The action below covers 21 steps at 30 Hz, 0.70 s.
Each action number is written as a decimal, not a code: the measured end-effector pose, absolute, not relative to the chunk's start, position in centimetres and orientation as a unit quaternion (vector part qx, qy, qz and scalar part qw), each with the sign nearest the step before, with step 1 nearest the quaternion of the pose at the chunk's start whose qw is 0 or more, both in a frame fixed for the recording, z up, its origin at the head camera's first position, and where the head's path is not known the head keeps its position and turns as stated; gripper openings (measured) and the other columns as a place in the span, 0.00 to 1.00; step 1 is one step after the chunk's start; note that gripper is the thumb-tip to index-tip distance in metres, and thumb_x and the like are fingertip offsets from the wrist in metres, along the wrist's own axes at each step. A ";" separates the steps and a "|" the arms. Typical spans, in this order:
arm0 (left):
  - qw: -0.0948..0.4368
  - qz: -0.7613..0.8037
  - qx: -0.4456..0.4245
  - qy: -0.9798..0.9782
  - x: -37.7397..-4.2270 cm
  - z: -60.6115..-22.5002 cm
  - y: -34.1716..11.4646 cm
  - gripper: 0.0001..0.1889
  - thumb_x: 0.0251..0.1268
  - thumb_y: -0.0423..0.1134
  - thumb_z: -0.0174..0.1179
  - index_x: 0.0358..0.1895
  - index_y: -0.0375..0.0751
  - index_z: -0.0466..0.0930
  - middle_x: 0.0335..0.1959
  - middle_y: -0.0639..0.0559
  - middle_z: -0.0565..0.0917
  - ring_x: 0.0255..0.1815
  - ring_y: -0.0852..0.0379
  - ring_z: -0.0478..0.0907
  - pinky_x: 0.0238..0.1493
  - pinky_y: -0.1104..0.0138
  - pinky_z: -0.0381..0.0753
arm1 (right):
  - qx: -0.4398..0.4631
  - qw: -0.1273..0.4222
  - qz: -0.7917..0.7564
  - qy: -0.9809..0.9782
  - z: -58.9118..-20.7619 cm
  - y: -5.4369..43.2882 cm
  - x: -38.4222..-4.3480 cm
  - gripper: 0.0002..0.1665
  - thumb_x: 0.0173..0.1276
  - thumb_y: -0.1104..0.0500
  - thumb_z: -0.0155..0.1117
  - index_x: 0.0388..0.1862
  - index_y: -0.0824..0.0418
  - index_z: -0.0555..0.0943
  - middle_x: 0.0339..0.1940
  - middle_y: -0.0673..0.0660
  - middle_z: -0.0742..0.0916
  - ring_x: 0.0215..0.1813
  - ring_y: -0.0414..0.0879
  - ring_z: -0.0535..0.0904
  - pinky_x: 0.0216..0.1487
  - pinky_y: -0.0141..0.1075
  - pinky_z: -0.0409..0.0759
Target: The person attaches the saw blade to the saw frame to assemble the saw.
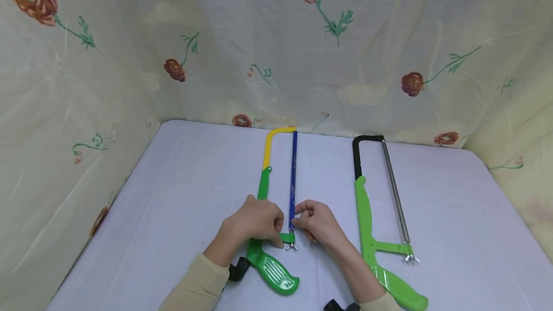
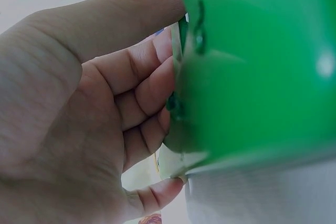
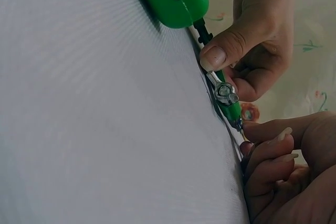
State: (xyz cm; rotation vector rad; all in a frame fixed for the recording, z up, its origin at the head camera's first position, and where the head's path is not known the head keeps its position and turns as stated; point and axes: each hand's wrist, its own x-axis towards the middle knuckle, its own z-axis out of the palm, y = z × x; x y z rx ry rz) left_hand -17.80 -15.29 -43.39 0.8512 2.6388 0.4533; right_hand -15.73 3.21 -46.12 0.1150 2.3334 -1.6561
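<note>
A hacksaw with a green handle (image 1: 275, 273) and a yellow front frame (image 1: 268, 148) lies on the table, its blue blade (image 1: 294, 172) running along the right side. My left hand (image 1: 260, 220) grips the green frame by the short crossbar (image 1: 287, 238), fingers curled. In the right wrist view, the left thumb (image 3: 218, 53) is right at the wing nut (image 3: 226, 93). With thumb and forefinger, my right hand (image 1: 318, 222) pinches the near end of the blue blade. Green plastic (image 2: 252, 77) fills much of the left wrist view, hiding the fingertips.
To the right lies a second hacksaw with a light green handle (image 1: 399, 287), black front frame (image 1: 356, 155) and grey blade (image 1: 395, 191). Both saws rest on a white-covered table (image 1: 207, 172). Flower-patterned cloth (image 1: 259, 28) hangs behind and at the sides.
</note>
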 end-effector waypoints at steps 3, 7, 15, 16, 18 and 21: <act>0.167 0.158 0.297 0.927 -17.9 -43.5 -15.3 0.18 0.45 0.52 0.78 0.15 0.55 0.76 0.12 0.65 0.73 0.19 0.64 0.68 0.48 0.57 0.63 | 0.042 0.139 -0.571 0.808 -46.1 3.2 -15.7 0.13 0.59 0.69 0.66 0.44 0.68 0.80 0.13 0.48 0.72 0.12 0.39 0.62 0.15 0.30 0.62; 0.168 0.160 0.296 0.927 -17.9 -43.6 -15.3 0.18 0.45 0.52 0.78 0.15 0.55 0.76 0.12 0.64 0.73 0.19 0.64 0.69 0.48 0.56 0.63 | 0.048 0.140 -0.566 0.811 -46.1 3.1 -15.7 0.13 0.59 0.69 0.65 0.44 0.67 0.80 0.13 0.49 0.72 0.12 0.39 0.62 0.15 0.30 0.62; 0.168 0.163 0.295 0.926 -17.9 -43.6 -15.3 0.18 0.45 0.52 0.78 0.15 0.55 0.76 0.13 0.64 0.73 0.19 0.64 0.69 0.48 0.57 0.63 | 0.057 0.144 -0.552 0.819 -45.7 3.2 -15.8 0.12 0.59 0.66 0.66 0.43 0.65 0.81 0.12 0.48 0.73 0.11 0.39 0.62 0.15 0.31 0.62; 0.169 0.163 0.294 0.926 -17.9 -43.6 -15.2 0.18 0.45 0.52 0.78 0.15 0.55 0.76 0.13 0.64 0.73 0.19 0.64 0.69 0.47 0.57 0.62 | 0.057 0.144 -0.551 0.820 -45.7 3.2 -15.7 0.11 0.60 0.66 0.66 0.43 0.65 0.81 0.12 0.49 0.73 0.11 0.39 0.62 0.15 0.31 0.62; 0.169 0.162 0.293 0.927 -17.9 -43.5 -15.2 0.18 0.45 0.52 0.78 0.15 0.55 0.76 0.13 0.64 0.73 0.19 0.64 0.69 0.46 0.58 0.62 | 0.057 0.142 -0.550 0.821 -45.7 3.2 -15.7 0.12 0.60 0.65 0.66 0.44 0.65 0.81 0.11 0.49 0.73 0.11 0.40 0.63 0.15 0.31 0.63; 0.169 0.159 0.293 0.928 -17.9 -43.5 -15.3 0.18 0.45 0.52 0.78 0.16 0.55 0.76 0.13 0.64 0.73 0.19 0.64 0.69 0.46 0.58 0.62 | 0.051 0.133 -0.541 0.829 -45.8 3.1 -15.6 0.16 0.61 0.65 0.66 0.49 0.64 0.80 0.11 0.49 0.74 0.11 0.40 0.65 0.15 0.32 0.64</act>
